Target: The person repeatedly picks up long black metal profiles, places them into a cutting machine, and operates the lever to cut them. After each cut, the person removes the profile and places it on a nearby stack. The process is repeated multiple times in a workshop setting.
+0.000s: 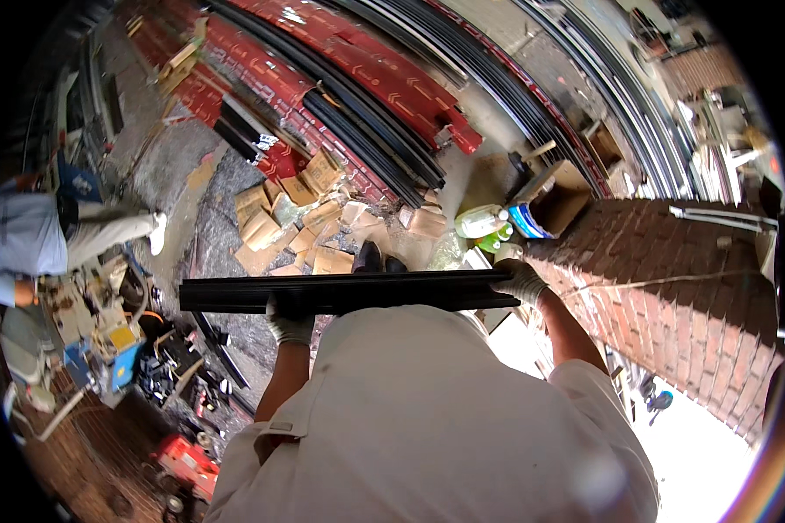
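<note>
Level across the front of my body lies a short stack of long black profile bars [349, 292]. Near its left end my left hand [290, 326], in a pale work glove, grips it from below, with most of the fingers hidden behind the bars. Around the right end closes my right hand [523, 284], gloved in the same way. The bars reach past my left hand on the outer side. Just beyond them, the tips of my dark shoes [369, 257] show on the floor.
Flattened cardboard pieces [305, 227] litter the floor ahead. Red-wrapped long profiles [366, 74] lie farther off. To the right are plastic bottles [481, 221], an open carton [560, 205] and a brick wall [672, 305]. A co-worker [30, 231] stands left by a cluttered machine [87, 314].
</note>
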Demonstrator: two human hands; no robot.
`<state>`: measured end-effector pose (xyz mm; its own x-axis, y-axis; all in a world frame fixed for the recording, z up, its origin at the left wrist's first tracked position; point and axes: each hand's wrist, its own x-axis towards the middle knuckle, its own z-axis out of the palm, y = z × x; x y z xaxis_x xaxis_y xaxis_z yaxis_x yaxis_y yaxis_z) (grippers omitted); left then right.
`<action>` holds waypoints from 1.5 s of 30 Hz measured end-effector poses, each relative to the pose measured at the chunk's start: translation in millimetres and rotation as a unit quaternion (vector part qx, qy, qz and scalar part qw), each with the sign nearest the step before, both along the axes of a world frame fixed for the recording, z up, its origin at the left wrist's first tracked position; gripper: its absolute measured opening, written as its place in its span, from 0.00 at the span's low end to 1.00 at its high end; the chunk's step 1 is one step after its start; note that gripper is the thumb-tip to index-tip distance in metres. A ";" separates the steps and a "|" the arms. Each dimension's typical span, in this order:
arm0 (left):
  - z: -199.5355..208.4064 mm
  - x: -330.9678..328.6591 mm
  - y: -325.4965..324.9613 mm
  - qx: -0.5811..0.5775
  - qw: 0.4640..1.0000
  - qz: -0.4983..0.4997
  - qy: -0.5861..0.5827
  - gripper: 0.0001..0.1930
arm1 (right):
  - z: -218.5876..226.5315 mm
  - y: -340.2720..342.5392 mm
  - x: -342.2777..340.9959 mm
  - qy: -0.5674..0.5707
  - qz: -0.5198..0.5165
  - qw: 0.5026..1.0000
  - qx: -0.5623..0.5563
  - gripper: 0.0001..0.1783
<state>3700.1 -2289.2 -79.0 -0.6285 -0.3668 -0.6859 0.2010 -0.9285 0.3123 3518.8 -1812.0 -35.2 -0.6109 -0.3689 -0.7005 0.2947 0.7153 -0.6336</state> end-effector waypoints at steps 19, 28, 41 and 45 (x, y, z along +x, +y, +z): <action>-6.6 -203.2 -18.8 0.037 0.976 -0.202 0.076 0.17 | 50.7 5.5 16.0 0.132 -0.261 0.956 0.033 0.26; -4.4 -305.0 41.2 -0.011 0.979 -0.187 0.076 0.17 | 24.6 66.3 -104.6 0.154 -0.278 0.948 -0.013 0.27; 21.9 -550.7 215.3 -0.078 0.983 -0.149 0.068 0.20 | 9.8 237.5 -436.2 0.259 -0.213 0.938 -0.084 0.23; 73.7 -637.5 271.4 -0.033 0.984 -0.142 0.101 0.19 | 60.0 291.2 -505.4 0.207 -0.282 0.932 -0.096 0.25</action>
